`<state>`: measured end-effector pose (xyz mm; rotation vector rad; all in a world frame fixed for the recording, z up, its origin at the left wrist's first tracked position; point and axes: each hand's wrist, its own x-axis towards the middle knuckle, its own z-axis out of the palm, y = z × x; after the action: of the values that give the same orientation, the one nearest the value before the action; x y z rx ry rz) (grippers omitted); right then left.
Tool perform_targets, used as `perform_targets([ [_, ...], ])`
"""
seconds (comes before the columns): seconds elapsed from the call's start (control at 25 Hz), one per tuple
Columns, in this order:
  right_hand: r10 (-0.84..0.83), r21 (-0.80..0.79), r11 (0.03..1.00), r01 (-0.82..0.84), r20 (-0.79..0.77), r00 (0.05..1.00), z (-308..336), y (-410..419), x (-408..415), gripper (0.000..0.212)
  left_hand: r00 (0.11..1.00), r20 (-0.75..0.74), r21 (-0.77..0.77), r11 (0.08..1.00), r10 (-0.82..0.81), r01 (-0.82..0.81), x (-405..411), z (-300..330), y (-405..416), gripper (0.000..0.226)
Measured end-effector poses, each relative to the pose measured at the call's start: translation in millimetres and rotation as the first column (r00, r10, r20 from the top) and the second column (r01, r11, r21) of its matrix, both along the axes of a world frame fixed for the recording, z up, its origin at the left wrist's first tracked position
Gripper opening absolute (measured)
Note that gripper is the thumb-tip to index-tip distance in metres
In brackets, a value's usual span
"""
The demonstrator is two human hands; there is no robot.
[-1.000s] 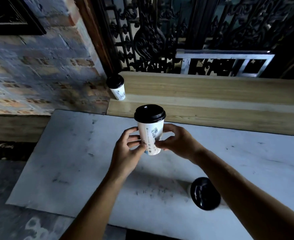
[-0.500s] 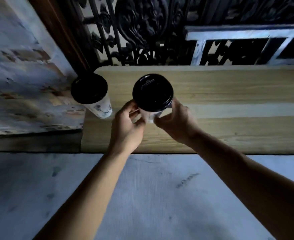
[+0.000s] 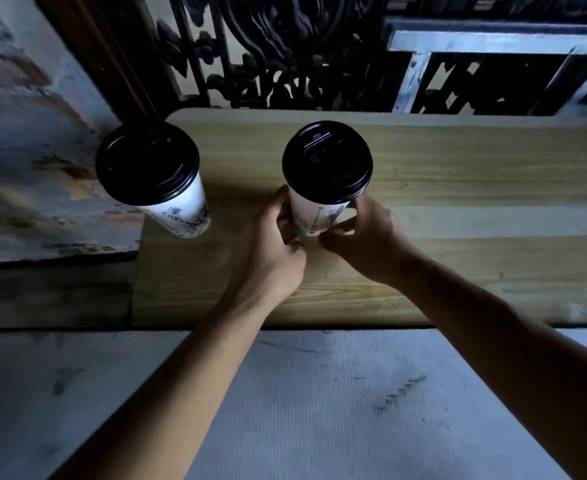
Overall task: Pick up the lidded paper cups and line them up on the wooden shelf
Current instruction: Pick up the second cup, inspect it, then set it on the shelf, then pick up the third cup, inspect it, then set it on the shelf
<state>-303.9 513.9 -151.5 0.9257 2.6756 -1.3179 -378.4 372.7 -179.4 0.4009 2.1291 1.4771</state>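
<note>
Left hand (image 3: 268,251) and right hand (image 3: 361,240) both curl round the lower wall of one cup (image 3: 323,209), fingers pinching near its base from either side; whether the base touches the wooden shelf (image 3: 458,188) cannot be told from above, though it sits low over the planks; this cup stands upright, toward the middle of the shelf's depth.

Progress, as judged: a second cup (image 3: 160,188) stands free at the shelf's left end, no hand on it, so one looks placed and the held one is at the point of being set beside it; the two are apart with a clear gap; release is not yet done; any further cups are out of view.

Materials: cups are white paper, tapered, with a small printed drawing; lids (image 3: 326,161) are black plastic, round, domed with a raised rim and sip tab; shelf is pale planks with visible grain, corner rounded; desk (image 3: 319,393) below is grey, matt, scuffed; behind the shelf, dark ornate ironwork (image 3: 285,64); at left, a worn brick wall (image 3: 25,116).
</note>
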Motion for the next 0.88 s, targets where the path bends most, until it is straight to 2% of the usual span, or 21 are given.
perform_targets([
  [0.12,0.020,-0.037,0.999,-0.017,0.088,0.996,8.4,2.6,16.6,0.097,0.997,-0.015,-0.052,0.996,0.073,-0.074,20.1,8.7,-9.2,0.082],
  [0.2,0.029,-0.011,1.000,-0.028,0.161,0.987,21.1,2.4,40.6,0.102,0.994,-0.058,-0.079,0.992,0.091,-0.095,42.9,21.6,-24.6,0.082],
  [0.32,0.050,-0.001,0.999,-0.051,0.209,0.977,52.7,5.5,89.2,0.091,0.988,-0.136,-0.118,0.989,0.068,-0.084,95.0,45.6,-46.7,0.070],
  [0.48,0.077,0.130,0.986,-0.109,0.230,0.970,105.6,19.9,165.3,0.070,0.954,-0.299,-0.206,0.978,-0.021,-0.043,171.9,71.8,-62.3,0.049],
  [0.64,0.275,0.165,0.936,-0.312,0.214,0.937,174.9,20.9,268.2,0.047,0.924,-0.358,-0.316,0.949,-0.134,0.015,290.2,107.7,-77.1,0.041],
  [0.72,0.353,0.201,0.902,-0.382,0.165,0.921,195.9,17.1,320.1,0.043,0.942,-0.313,-0.327,0.945,-0.123,0.015,345.6,117.8,-85.5,0.047],
  [0.88,0.463,0.211,0.852,-0.479,0.125,0.878,199.1,-4.7,399.5,0.041,0.992,-0.112,-0.386,0.923,-0.059,0.011,433.0,119.0,-91.4,0.066],
])
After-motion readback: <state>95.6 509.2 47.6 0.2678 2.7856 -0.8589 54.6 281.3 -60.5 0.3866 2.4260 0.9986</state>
